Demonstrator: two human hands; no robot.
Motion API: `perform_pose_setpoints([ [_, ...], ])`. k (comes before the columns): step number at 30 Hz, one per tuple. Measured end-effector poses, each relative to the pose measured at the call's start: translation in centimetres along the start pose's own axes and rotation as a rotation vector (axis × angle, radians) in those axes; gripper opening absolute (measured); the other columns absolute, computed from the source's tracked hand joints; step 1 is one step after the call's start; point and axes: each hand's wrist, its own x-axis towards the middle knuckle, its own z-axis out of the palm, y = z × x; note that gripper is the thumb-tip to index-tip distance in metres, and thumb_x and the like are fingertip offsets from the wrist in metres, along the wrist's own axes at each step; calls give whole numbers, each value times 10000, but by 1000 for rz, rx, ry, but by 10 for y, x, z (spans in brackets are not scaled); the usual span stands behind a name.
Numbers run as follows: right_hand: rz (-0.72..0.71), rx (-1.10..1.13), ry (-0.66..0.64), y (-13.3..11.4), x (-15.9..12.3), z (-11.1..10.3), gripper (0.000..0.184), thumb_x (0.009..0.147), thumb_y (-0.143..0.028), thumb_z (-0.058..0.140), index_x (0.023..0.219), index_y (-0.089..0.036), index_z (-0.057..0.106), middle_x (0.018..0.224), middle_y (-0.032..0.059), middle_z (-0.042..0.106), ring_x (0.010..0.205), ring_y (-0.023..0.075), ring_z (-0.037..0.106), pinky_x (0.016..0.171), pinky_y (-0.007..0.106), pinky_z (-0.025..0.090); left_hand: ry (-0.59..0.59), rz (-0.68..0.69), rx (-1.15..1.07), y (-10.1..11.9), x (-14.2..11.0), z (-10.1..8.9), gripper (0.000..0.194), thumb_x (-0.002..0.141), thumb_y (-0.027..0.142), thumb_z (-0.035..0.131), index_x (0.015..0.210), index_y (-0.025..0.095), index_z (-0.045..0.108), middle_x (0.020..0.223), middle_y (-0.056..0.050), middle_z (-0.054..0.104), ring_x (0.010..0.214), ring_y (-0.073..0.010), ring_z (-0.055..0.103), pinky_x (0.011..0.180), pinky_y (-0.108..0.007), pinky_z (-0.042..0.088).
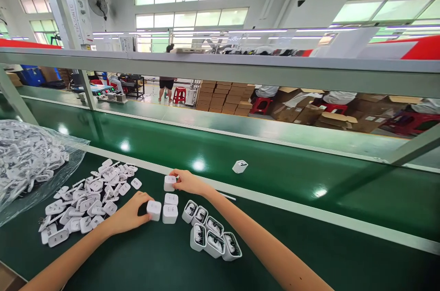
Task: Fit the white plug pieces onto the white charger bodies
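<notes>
My left hand (134, 212) pinches a white charger block (154, 211) between thumb and fingers, just left of two more standing blocks. Farther back, my right hand (185, 182) has its fingers closed on another white charger block (169, 183). Between them stand a closed white block (171, 199) and, nearer me, a second closed block (170, 214). Right of these is a cluster of several open white housings (215, 244) with dark parts showing inside. To the left lies a loose heap of white plug caps (91, 197), some with metal prongs showing.
A clear plastic bag (32, 158) full of white parts lies at the far left. One open housing (239, 166) sits alone on the green conveyor belt (292, 185) behind a pale rail. A metal frame crosses above. Cardboard boxes (223, 96) and a distant person (167, 82) are beyond.
</notes>
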Motion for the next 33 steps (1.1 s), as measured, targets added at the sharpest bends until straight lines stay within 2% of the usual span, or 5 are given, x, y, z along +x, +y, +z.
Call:
perform_pose_setpoints([
  [5, -2, 89, -120, -5, -15, -1, 362, 793, -95, 579, 1150, -49, 537, 990, 56, 596, 775, 93, 553, 670, 200, 437, -23, -25, 14, 17, -23, 29, 356, 771, 283, 584, 1101, 204, 478, 1246, -3, 407, 1190, -111, 335, 1039, -219, 289],
  [9, 28, 100, -173, -9, -23, -4, 418, 769, -40, 561, 1186, -46, 531, 1021, 67, 600, 796, 96, 565, 670, 193, 436, 80, -200, 155, 18, -10, 60, 712, 763, 448, 557, 1347, 178, 254, 1461, -43, 170, 1343, -133, 142, 1128, -262, 166],
  [13, 6, 54, -310, -7, -26, -9, 579, 754, -10, 501, 1324, -77, 431, 1036, 61, 616, 905, 112, 592, 695, 183, 458, -25, -267, 321, 19, 10, 70, 1162, 700, 583, 552, 1527, 72, -84, 1526, 24, -211, 1413, -132, -205, 1158, -303, -127],
  [16, -71, 37, -361, -4, -26, -8, 704, 710, -58, 601, 1371, -103, 365, 1208, 60, 541, 1024, 108, 573, 684, 151, 484, -83, -266, 369, 23, 18, 70, 1206, 681, 606, 525, 1519, 37, -130, 1499, 37, -246, 1411, -155, -231, 1143, -366, -168],
  [33, -176, 16, -17, 0, 27, 12, 580, 678, -146, 676, 1217, -59, 480, 1091, 64, 578, 874, 146, 580, 692, 238, 485, -144, -49, 328, -18, 49, 4, 1073, 688, 435, 561, 1553, 138, -1, 1560, -27, -43, 1446, -190, -102, 1179, -386, -44],
])
